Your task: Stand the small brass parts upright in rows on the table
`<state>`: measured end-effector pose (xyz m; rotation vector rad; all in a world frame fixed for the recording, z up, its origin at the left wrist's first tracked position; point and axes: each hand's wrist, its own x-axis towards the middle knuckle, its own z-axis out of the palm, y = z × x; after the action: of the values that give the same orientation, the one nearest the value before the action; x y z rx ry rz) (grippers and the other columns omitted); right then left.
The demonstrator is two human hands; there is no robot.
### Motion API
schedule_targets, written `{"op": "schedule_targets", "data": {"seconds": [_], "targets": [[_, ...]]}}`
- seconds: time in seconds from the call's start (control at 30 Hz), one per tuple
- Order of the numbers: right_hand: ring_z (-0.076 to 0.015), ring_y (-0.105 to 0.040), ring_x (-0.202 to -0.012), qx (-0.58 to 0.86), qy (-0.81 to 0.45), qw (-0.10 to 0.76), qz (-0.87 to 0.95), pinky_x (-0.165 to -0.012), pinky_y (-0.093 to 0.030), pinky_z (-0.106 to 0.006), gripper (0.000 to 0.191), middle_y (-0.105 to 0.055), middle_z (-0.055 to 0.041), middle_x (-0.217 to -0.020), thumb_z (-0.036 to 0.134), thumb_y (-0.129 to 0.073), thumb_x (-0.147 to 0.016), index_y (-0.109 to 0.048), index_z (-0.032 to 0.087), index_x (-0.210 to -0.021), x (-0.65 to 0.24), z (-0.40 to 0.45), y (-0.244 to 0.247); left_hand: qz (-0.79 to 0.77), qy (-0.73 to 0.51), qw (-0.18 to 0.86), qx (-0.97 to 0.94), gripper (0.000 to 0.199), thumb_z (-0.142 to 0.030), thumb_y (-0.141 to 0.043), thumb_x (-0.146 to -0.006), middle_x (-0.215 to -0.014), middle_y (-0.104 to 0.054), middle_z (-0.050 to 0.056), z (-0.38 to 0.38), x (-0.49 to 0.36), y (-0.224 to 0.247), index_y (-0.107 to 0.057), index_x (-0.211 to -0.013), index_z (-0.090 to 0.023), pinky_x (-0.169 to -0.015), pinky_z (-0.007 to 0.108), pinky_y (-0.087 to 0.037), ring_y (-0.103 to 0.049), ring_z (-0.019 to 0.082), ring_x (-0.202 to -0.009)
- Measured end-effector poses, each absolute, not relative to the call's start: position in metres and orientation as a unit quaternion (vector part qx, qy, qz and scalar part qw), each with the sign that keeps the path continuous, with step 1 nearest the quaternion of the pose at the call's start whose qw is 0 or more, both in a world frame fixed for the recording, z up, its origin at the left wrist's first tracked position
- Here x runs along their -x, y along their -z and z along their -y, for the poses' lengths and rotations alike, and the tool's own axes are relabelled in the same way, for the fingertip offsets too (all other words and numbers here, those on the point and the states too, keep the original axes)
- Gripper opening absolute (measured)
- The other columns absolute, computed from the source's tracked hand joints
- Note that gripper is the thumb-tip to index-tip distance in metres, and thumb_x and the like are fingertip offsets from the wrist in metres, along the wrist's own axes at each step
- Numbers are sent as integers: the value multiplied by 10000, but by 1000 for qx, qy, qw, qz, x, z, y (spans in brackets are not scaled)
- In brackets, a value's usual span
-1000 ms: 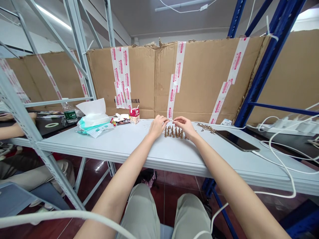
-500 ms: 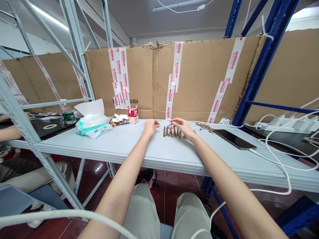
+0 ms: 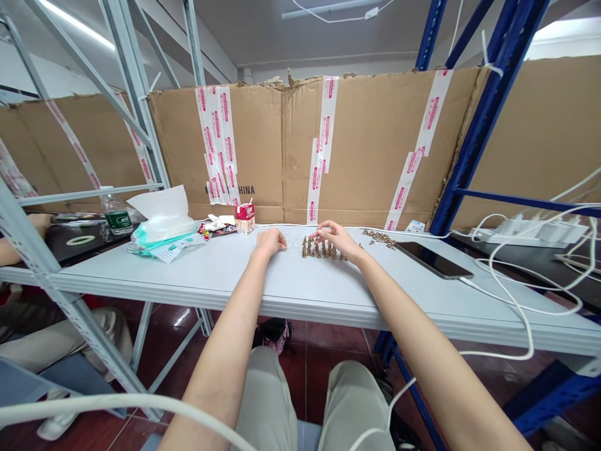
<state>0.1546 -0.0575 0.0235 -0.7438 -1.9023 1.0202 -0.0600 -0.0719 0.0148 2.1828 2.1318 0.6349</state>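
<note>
Head view: the right hand (image 3: 337, 237) is hanging over the little brass pieces (image 3: 317, 250).
The pieces are standing in rows on the table (image 3: 305, 285), the whole bunch lying side to side, just right of the left hand (image 3: 271, 242). The right hand is being the nearer one. Both hands are having their fingers bent and close; I cannot tell if they are holding anything.

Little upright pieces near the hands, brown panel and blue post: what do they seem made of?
Little upright pieces: perhaps brass or another metal, judging by the golden-brown tone; too small to be sure.
Brown panel: cardboard, matte, with a ragged torn top edge.
Blue post: probably painted metal, with a smooth even coat.
</note>
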Motion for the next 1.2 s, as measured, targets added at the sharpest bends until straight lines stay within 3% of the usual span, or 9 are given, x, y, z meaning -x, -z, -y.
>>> {"op": "schedule_targets", "data": {"seconds": [0.23, 0.37, 0.67, 0.8, 1.2], "targets": [[-153, -586, -769, 293, -402, 422, 758, -709, -407, -290, 260, -670, -77, -882, 426, -555, -716, -484, 183, -774, -156, 56, -24, -692, -197, 19, -694, 74, -203, -672, -639, -781, -689, -8, 72, 61, -15, -689, -708, -222, -783, 258, -361, -595, 160, -831], [-150, -559, -779, 313, -325, 426, 784, -738, -397, -288, 258, -652, -53, -839, 414, -604, -669, -567, 167, -733, -158, 52, -24, -693, -215, 14, -688, 95, -217, -669, -642, -785, -683, -10, 69, 60, -14, -687, -734, -231, -807, 282, -345, -587, 160, -819], [-132, -534, -627, 323, -240, 283, 871, -596, -396, -256, 217, -666, -25, -737, 388, -629, -649, -666, 181, -705, -168, 44, -23, -653, -250, -101, -708, 137, -138, -534, -764, -895, -644, 46, 64, 48, -7, -647, -786, -211, -859, 372, -279, -480, 232, -979], [-123, -537, -599, 327, -205, 263, 884, -571, -384, -242, 216, -670, -14, -708, 383, -619, -666, -688, 189, -731, -165, 45, -19, -640, -253, -130, -714, 153, -125, -489, -793, -975, -608, 58, 65, 43, -5, -616, -834, -200, -864, 371, -268, -437, 231, -1009], [-122, -544, -635, 355, -81, 257, 895, -575, -330, -230, 133, -667, 23, -705, 341, -606, -700, -691, 244, -728, -154, 56, -12, -631, -231, -154, -725, 169, -130, -454, -808, -961, -594, 61, 67, 40, -5, -607, -852, -188, -866, 370, -275, -435, 221, -987]]}}
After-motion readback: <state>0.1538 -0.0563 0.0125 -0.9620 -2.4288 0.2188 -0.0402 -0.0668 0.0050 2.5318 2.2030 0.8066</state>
